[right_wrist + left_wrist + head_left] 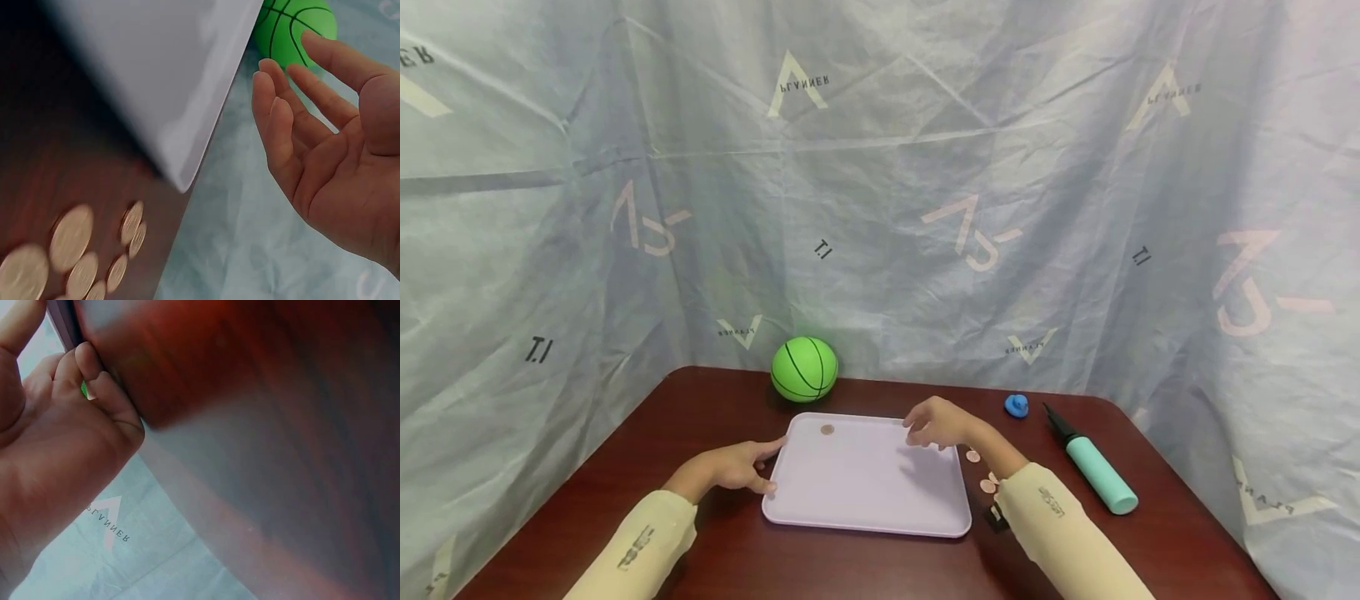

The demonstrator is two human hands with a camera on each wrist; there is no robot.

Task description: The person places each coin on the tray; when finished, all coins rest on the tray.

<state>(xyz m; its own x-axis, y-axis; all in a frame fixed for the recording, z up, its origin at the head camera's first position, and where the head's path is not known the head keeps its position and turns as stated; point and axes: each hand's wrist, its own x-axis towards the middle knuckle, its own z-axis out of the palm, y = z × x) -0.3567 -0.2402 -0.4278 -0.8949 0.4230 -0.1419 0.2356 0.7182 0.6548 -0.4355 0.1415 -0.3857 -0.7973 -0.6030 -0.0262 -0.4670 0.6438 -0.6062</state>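
Note:
A pale lilac tray [865, 487] lies on the dark red table, with one copper-coloured coin [827, 430] near its far left corner. My left hand [737, 467] rests at the tray's left edge, thumb and fingers spread along the rim. In the left wrist view, the outer fingers of that hand [81, 406] bend beside the tray edge. Over the tray's far right part hovers my right hand [938, 422], its fingers loosely bent; the right wrist view shows nothing between them. Several loose coins [72, 237] lie on the table right of the tray, partly hidden by my right arm.
Behind the tray sits a green ball [804, 369] with black lines. A blue rubber duck [1017, 406] and a teal hand pump [1101, 475] with a black nozzle lie to the right. A small black object [996, 518] shows beside my right sleeve. Grey printed cloth [865, 250] hangs around the table.

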